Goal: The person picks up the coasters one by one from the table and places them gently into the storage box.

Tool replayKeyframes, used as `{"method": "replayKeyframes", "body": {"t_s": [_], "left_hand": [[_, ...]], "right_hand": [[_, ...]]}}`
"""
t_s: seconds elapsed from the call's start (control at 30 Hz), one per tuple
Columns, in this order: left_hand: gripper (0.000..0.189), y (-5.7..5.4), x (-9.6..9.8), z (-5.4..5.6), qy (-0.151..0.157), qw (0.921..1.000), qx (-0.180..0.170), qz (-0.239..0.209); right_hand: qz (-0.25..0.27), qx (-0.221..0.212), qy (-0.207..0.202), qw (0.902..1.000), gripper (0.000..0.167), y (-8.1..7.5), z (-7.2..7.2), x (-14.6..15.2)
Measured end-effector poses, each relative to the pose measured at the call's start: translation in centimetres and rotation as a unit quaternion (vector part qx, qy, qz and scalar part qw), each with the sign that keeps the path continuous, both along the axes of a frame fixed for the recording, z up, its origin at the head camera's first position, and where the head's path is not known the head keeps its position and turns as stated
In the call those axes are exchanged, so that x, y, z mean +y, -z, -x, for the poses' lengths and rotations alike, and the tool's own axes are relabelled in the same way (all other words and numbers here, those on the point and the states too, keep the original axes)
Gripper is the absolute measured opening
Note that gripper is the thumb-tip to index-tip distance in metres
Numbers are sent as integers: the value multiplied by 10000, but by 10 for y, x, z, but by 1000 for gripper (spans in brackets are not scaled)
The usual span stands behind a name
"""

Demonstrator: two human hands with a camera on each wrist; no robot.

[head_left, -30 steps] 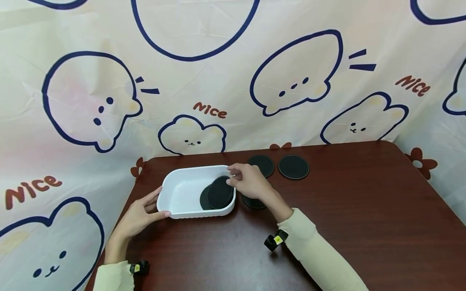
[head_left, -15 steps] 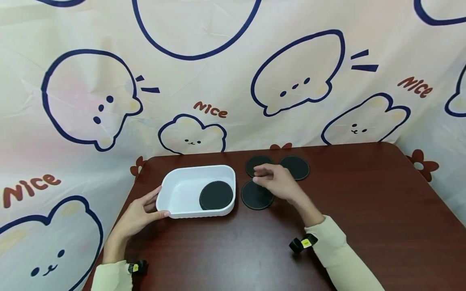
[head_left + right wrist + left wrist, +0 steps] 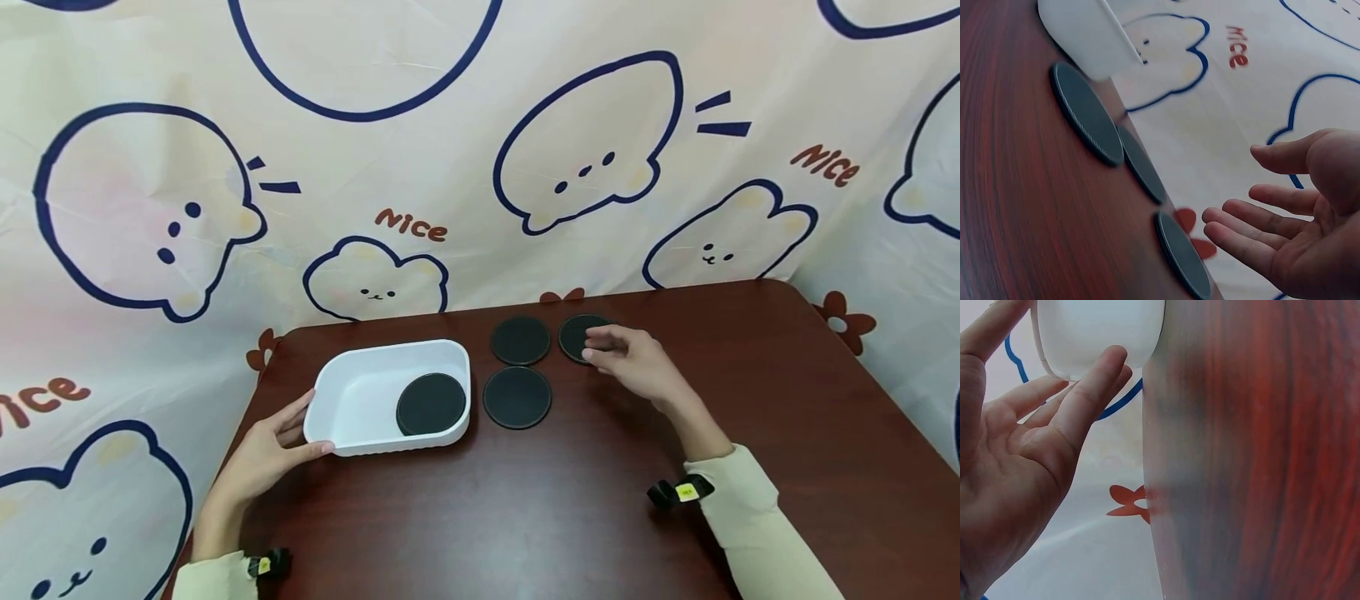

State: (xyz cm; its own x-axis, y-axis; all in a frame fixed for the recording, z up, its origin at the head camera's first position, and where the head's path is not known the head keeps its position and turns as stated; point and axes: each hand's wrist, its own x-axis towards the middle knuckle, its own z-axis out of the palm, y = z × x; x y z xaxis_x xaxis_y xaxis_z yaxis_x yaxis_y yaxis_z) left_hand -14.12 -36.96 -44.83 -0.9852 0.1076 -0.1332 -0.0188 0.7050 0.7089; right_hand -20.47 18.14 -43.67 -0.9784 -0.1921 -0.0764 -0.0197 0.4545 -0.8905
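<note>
My left hand (image 3: pixel 258 458) holds the left end of a white plastic tray (image 3: pixel 352 408), thumb at the front corner and fingers along the side. Inside the tray, toward its right end, lies a round black coaster (image 3: pixel 431 404). On the table beside the tray are a front coaster (image 3: pixel 517 397), a back coaster (image 3: pixel 520 340) and a right coaster (image 3: pixel 576 337). Over the right coaster's edge hovers my right hand (image 3: pixel 633 362), partly covering it in the head view. In the right wrist view that hand has spread fingers (image 3: pixel 1241 240) with nothing between them.
Everything stands on a dark reddish-brown wooden table (image 3: pixel 525 500). A pale cloth (image 3: pixel 480 150) with cartoon outlines hangs behind the table's back edge and down its sides. A small black wrist device (image 3: pixel 678 492) sits at the right sleeve, another at the left.
My right hand let go of a coaster in the tray, where it settled over the one below. The hand then moved right across the table to the right coaster. The left hand stays on the tray.
</note>
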Motion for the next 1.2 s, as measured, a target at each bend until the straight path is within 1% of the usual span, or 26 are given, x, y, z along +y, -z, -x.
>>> {"method": "replayKeyframes", "body": {"t_s": [0.1,0.37,0.57,0.77,0.87,1.0,1.1,1.2], "left_hand": [[101,-1,-2,-3,-23,10000,31,-5],[100,-1,-5,-4,-60,9999,72,-82],[99,-2,-5,-3,-43,9999,103,-112],[99,-2,-5,-3,-8,9998,154,-98],[99,-2,-4,-2,5,9998,180,-83],[98,-1,-3,-2,9,9998,194,-57],[98,-1,-4,-2,7,9998,213,-55],[98,0,-4,-2,-1,9997,232,-100]], "right_hand": [[43,-54,-10,10000,58,-1,1,12],[695,-542,-44,9961,71,2,6,38],[870,-678,-16,9939,74,8,8,50],[1077,-722,-181,9914,78,18,11,62],[1010,-652,-270,9924,80,23,11,68],[565,-444,-418,9965,81,26,14,74],[300,-318,-528,9976,82,28,19,76],[182,-234,-589,9978,84,29,27,78]]}}
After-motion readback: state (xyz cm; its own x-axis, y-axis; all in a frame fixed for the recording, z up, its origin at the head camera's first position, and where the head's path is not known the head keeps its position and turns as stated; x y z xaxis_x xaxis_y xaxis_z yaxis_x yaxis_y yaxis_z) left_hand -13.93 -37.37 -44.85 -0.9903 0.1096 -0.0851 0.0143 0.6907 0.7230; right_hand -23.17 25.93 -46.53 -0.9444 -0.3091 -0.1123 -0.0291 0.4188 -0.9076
